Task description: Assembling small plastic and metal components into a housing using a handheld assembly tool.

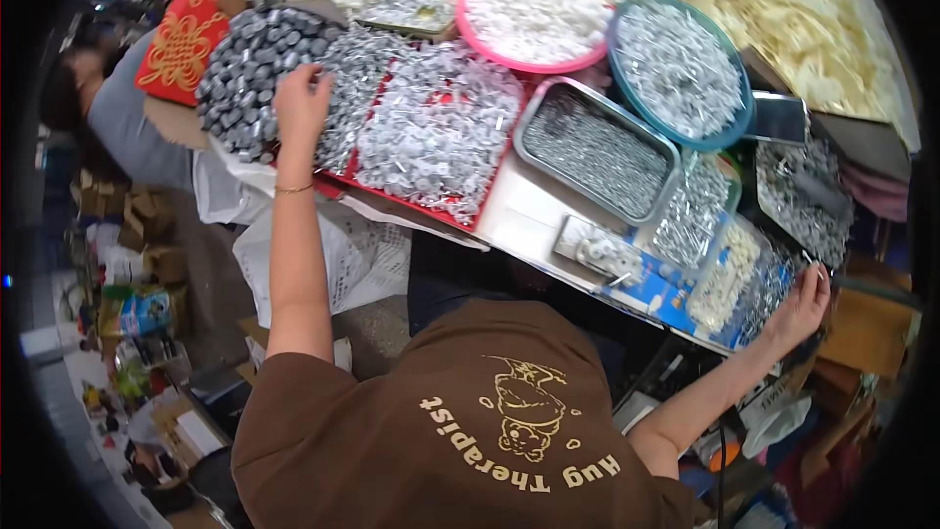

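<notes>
The left hand (302, 103) reaches far out over the worktop (534, 211), its grip loose and spread, fingertips resting on the heap of small grey cylindrical parts (245, 73); whether anything is pinched between the fingers cannot be told, since the back of the hand hides them. That heap lies directly under and just beyond the grip, and next to it on the inner side spreads a red tray (431, 211) piled with clear bagged silvery pieces, probably so that both lie within one reach of the arm.

The right hand (803, 306) sits low at the near edge of the worktop, fingers curled at the rim of a clear plastic box (744, 279) of small white and metal parts; the grip looks half closed around that corner, as if steadying it, though a firm hold cannot be confirmed. Just beyond this grip stand more clear boxes and a steel tray (597, 152) of fine metal pins, with a teal bowl (681, 69) and a pink bowl (534, 15) farther out. The containers appear sorted by part type and fanned around the person, keeping each kind separate yet reachable
</notes>
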Demonstrator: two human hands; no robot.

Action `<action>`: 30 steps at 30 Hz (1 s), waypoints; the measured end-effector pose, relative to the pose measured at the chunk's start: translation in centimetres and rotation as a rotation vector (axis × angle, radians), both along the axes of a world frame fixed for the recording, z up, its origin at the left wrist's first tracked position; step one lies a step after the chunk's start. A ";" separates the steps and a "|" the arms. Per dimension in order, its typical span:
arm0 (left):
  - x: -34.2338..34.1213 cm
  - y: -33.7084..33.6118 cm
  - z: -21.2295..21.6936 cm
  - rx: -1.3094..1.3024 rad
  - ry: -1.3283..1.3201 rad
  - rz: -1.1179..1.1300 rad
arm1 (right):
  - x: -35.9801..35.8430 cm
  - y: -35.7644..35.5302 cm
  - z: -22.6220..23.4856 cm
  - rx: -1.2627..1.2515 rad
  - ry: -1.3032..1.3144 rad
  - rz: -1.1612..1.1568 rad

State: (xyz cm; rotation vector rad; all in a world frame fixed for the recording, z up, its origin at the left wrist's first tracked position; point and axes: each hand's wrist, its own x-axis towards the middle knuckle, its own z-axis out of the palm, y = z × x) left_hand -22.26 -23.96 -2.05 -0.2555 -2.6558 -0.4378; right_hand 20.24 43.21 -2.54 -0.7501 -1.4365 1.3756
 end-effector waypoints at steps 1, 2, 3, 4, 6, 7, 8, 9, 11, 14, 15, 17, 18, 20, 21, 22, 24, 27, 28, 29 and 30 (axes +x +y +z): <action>0.3 0.4 0.1 -0.113 0.046 0.014 | -0.8 -1.2 0.9 -0.012 0.013 0.037; 0.5 0.8 0.2 -0.225 0.088 0.026 | -1.9 -2.8 1.2 -0.010 -0.009 0.075; 0.6 1.3 0.3 -0.256 0.063 0.059 | -2.4 -4.1 1.5 -0.037 -0.040 0.108; 0.4 0.9 0.4 -0.229 0.057 0.081 | -3.2 -5.2 1.6 -0.064 -0.068 0.143; 0.0 1.0 1.6 -0.166 0.055 0.108 | -4.0 -7.8 2.1 -0.061 -0.074 0.189; -0.3 1.1 2.0 -0.193 0.149 0.050 | -4.2 -9.3 2.8 -0.020 -0.151 0.197; -0.8 1.3 2.3 -0.220 0.242 -0.012 | -4.1 -10.1 3.2 0.022 -0.230 0.202; -1.6 1.8 2.2 -0.137 0.255 -0.096 | -4.1 -10.3 2.7 0.033 -0.218 0.237; -3.4 1.0 1.2 -0.123 0.179 -0.118 | -5.9 -13.3 3.9 0.085 -0.327 0.289; -5.2 -0.9 -0.6 -0.053 0.196 -0.149 | -6.9 -15.4 4.1 0.094 -0.287 0.443; -5.0 -0.5 -0.2 -0.042 0.172 -0.138 | -7.0 -16.0 4.3 0.094 -0.260 0.485; -4.7 -0.2 0.3 -0.034 0.120 -0.084 | -6.9 -16.8 4.7 0.083 -0.294 0.534; -4.8 -0.2 0.4 -0.040 0.095 -0.035 | -7.2 -17.5 5.3 0.073 -0.315 0.543; -5.1 1.3 1.8 -0.247 -0.043 0.050 | -7.5 -18.5 6.0 0.082 -0.288 0.603; -5.9 0.1 1.7 -0.183 -0.092 -0.016 | -7.8 -18.9 6.0 0.091 -0.264 0.641; -6.1 0.3 2.1 -0.109 -0.181 -0.052 | -8.1 -19.4 6.2 0.086 -0.266 0.667; -5.8 -0.6 1.8 -0.091 -0.208 -0.137 | -8.5 -20.1 5.7 0.051 -0.246 0.702; -4.5 -0.8 0.9 -0.238 0.028 -0.148 | -8.2 -21.1 5.3 -0.055 -0.254 0.715; -4.1 -0.9 0.4 -0.241 0.024 -0.156 | -8.2 -21.3 5.0 -0.010 -0.248 0.731; -3.8 -1.1 0.0 -0.212 0.127 -0.208 | -8.1 -21.5 4.8 -0.015 -0.250 0.724; -3.5 -0.9 -0.1 -0.180 0.231 -0.256 | -8.2 -21.7 4.7 -0.005 -0.294 0.744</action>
